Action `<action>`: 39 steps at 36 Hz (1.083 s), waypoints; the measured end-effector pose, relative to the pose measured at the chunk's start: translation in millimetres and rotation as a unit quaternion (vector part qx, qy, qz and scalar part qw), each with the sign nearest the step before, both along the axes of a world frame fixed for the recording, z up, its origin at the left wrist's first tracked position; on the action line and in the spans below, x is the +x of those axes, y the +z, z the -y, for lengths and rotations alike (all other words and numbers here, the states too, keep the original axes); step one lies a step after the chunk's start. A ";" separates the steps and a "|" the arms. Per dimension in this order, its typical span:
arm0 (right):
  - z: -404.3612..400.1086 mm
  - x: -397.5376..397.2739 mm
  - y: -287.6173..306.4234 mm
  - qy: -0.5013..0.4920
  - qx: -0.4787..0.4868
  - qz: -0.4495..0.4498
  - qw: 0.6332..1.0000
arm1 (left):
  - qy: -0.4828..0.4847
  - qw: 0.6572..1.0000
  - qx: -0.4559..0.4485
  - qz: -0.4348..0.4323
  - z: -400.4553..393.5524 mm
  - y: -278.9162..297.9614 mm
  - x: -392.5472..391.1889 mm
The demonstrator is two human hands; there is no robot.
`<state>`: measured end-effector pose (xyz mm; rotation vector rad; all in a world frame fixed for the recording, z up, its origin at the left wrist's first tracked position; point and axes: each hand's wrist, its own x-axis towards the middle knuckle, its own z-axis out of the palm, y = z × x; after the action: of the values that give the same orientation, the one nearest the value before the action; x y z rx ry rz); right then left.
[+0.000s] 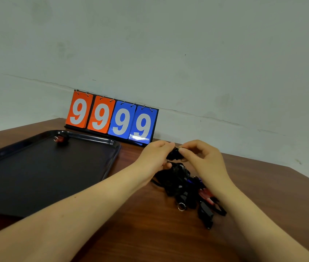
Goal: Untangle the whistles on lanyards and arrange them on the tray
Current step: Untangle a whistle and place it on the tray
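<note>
Brown wooden table (149, 233); black tray (46, 176) at left, holding one red whistle (60, 138) with a ring at its far edge; flip scoreboard (112, 118) reading 9999, far centre against the wall; tangled bundle of whistles on black lanyards (185, 186) at right of tray; left hand (155, 156) and right hand (202, 157) both pinching a black piece (174, 155) raised above the bundle's far end.

Single head view, looking forward-down, close over table (149, 233).

Tray (93, 140) cut off at left edge, tangled whistles (183, 184) blurred, individual lanyards indistinguishable
</note>
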<state>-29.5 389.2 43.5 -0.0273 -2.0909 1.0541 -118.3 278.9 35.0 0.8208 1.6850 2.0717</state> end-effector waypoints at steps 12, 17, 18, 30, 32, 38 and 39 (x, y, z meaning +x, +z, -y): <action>-7.3 -4.2 0.7 0.191 -0.327 0.079 0.922 | 0.025 0.998 -0.010 -0.064 -2.1 -5.7 0.1; -4.4 -6.3 -0.4 0.190 -0.399 0.059 0.895 | 0.004 1.000 0.022 0.003 -5.4 -3.7 3.0; -3.9 -6.7 -0.4 0.188 -0.405 0.053 0.893 | -0.004 0.999 0.030 0.024 -6.1 -3.1 3.9; 6.4 -9.6 -8.4 0.158 -0.348 0.083 0.920 | -0.005 0.993 0.091 0.079 -7.0 -8.4 5.7; 7.6 -10.1 -8.4 0.142 -0.341 0.092 0.925 | 0.004 0.993 0.092 0.078 -7.0 -8.6 6.0; 7.4 -9.5 -7.1 0.083 -0.290 0.097 0.949 | 0.034 0.996 0.068 0.052 -8.2 -10.6 4.3; 7.7 -9.2 -6.9 0.079 -0.285 0.098 0.950 | 0.037 0.996 0.063 0.045 -8.4 -11.1 4.0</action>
<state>-38.7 381.5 36.6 -0.2625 -1.9100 1.7879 -114.4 287.3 23.9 0.7000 1.5732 2.2487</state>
